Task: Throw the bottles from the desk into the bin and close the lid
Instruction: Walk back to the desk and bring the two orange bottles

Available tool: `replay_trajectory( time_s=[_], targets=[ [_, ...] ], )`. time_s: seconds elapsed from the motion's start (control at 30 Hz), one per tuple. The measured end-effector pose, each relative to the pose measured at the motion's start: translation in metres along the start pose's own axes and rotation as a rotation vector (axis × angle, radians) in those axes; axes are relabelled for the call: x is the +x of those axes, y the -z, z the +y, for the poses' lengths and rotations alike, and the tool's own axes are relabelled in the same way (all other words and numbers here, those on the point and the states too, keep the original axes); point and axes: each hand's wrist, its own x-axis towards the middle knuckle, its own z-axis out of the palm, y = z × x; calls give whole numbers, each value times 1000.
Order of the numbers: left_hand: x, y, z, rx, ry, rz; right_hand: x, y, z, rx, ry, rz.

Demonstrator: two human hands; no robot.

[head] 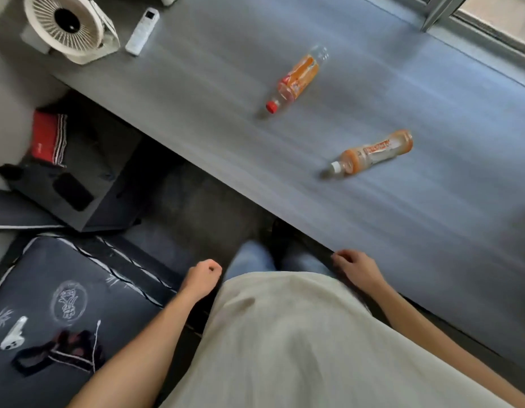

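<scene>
My left hand (pixel 201 277) hangs below the near edge of the surface (pixel 373 216), fingers curled into a loose fist with nothing in it. My right hand (pixel 355 267) sits just at that near edge, fingers bent inward too, also empty; I cannot tell whether it actually touches the edge. A pale shirt (pixel 299 343) fills the bottom of my view between both forearms, with blue trousers (pixel 249 259) showing just past it.

To my left, off the surface, lies a dark cushion (pixel 64 290) with white line drawings, a small white device (pixel 13 334) and a dark strap (pixel 58 351) on it. Beyond it stands a dark box (pixel 87 172) carrying a black phone (pixel 72 192) and a red pouch (pixel 47 139).

On the surface, the nearer bottle (pixel 373 153) lies on its side with a white cap pointing toward the near edge, orange label, toward the right-hand part. The farther bottle (pixel 298 79) also lies flat, red cap toward me, orange label, closer to the middle. The two are well apart and neither is touched by a hand.

At the far left corner of the surface a white fan (pixel 68 26) stands, and a white remote (pixel 142 31) lies just beside it. The whole view is blurred.
</scene>
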Motion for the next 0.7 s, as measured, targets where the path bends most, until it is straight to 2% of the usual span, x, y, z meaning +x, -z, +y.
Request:
replay_trajectory(
  time_s=[0.2, 0.43, 0.53, 0.7],
  targets=[
    [20, 48, 0, 86, 16, -68, 26, 8, -67, 213, 25, 77],
    [71, 129, 50, 198, -125, -48, 25, -6, -97, 298, -104, 164],
    [94, 155, 101, 171, -256, -19, 23, -7, -107, 347, -190, 314],
    [121, 179, 214, 134, -515, 54, 31, 21, -135, 408, -178, 689]
  ],
)
